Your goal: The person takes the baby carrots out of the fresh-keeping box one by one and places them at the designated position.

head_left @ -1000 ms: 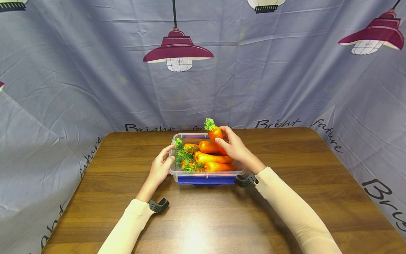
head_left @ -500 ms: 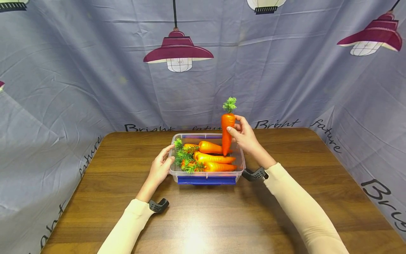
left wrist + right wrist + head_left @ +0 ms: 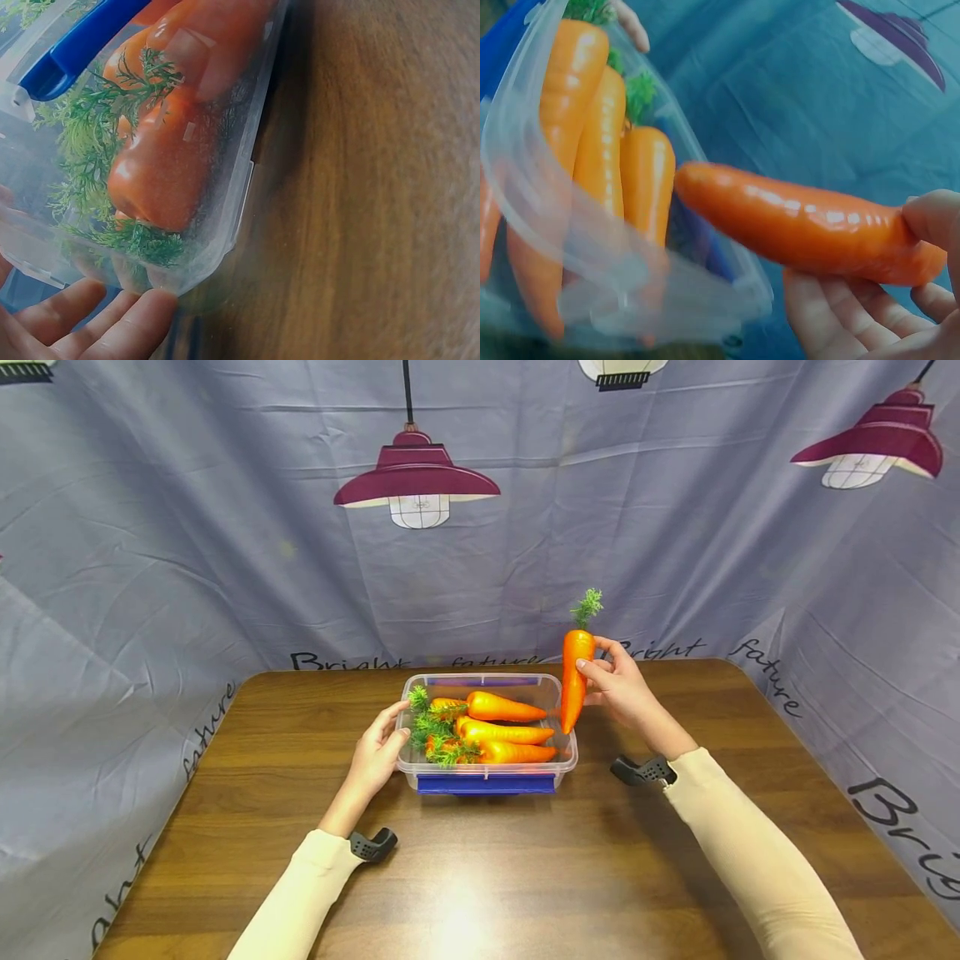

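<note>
An upright orange carrot (image 3: pixel 575 681), green leaves on top and tip down, is held between the thumb and fingers of my right hand (image 3: pixel 628 689). It hangs over the right edge of a clear plastic box (image 3: pixel 487 770). In the right wrist view the carrot (image 3: pixel 802 225) is pinched near its thick end. Several more carrots (image 3: pixel 510 732) lie in the box, their tips to the right and leafy tops (image 3: pixel 431 727) to the left. My left hand (image 3: pixel 377 750) rests against the box's left end. In the left wrist view its fingers (image 3: pixel 139 326) touch the outer wall, fairly relaxed.
The box has a blue clip (image 3: pixel 486 784) folded down along its front. It stands toward the back of a brown wooden table (image 3: pixel 480 877). Grey cloth (image 3: pixel 525 568) printed with lamps hangs behind and at both sides.
My right hand has lifted the carrot from among the others, turned it upright and moved it right to the box's edge. The left hand has stayed at the left end.
</note>
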A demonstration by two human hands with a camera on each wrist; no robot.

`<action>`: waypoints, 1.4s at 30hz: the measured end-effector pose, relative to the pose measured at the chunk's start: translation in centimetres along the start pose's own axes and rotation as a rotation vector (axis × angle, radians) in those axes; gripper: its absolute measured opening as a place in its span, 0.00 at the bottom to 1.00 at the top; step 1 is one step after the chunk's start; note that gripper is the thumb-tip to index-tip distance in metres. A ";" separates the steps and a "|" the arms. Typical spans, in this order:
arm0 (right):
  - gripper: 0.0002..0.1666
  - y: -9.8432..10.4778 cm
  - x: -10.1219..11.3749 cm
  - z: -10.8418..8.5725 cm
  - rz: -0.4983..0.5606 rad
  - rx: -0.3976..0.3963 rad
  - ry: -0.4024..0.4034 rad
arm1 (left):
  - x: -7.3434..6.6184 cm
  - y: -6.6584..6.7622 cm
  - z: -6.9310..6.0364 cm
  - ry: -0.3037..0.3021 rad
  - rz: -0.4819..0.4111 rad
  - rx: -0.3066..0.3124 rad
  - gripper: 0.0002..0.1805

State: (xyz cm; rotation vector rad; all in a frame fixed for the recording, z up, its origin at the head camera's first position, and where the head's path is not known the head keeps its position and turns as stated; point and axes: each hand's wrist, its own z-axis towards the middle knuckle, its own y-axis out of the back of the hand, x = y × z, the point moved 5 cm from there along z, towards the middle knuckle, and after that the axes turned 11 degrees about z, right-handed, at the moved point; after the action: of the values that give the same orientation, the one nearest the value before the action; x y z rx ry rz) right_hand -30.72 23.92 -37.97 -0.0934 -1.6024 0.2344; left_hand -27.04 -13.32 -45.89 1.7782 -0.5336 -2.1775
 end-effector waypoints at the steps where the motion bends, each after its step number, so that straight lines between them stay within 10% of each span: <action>1: 0.36 0.4 -0.1 -0.1 -0.003 -0.006 -0.011 | 0.0 0.0 0.0 0.000 0.003 -0.001 0.26; 17: 0.41 5.6 -3.6 -0.5 -0.155 -0.049 -0.128 | -0.1 0.3 -0.1 0.001 -0.006 -0.003 0.26; 42: 0.47 6.2 -7.9 -0.5 -0.424 -0.041 -0.269 | 0.1 0.0 -0.1 0.006 -0.014 0.001 0.26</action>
State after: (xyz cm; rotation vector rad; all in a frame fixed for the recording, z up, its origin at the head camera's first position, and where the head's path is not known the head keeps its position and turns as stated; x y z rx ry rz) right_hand -30.36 28.35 -46.95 0.2556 -1.8511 -0.1213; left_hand -26.94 -13.41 -45.98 1.7942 -0.5228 -2.1809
